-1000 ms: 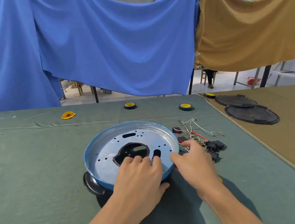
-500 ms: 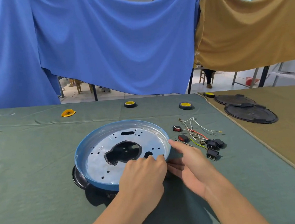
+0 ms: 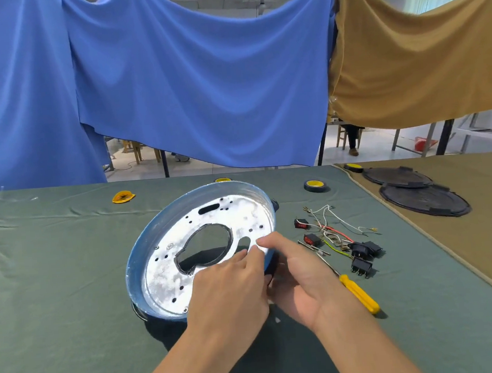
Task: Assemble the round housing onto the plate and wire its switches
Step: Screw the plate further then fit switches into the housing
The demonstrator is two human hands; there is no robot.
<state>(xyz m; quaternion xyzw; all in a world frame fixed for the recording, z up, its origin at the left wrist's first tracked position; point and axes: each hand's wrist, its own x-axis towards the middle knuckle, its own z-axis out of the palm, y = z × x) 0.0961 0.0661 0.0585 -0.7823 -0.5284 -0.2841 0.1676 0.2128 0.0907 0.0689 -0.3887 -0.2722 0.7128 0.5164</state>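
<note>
Handling the round housing (image 3: 143, 249), expect light, stiff sheet metal with a slick, thin rim, best held at that rim. It sits tilted at mid-table on the green cloth (image 3: 53, 277). Your left hand (image 3: 233, 288) lays bent fingers over the near rim onto the silver plate (image 3: 163, 277); the thumb is hidden, so I cannot tell whether it grips. Your right hand (image 3: 303, 273) pinches the rim, thumb on top. The underside is hidden. The switches (image 3: 363, 249) lie to the right, their wires tangled.

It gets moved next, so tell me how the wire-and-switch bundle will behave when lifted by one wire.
Wire bundle likely floppy: its thin strands lie in loose curls. The black switches would probably dangle and swing. Probably light, given such small parts.
</note>
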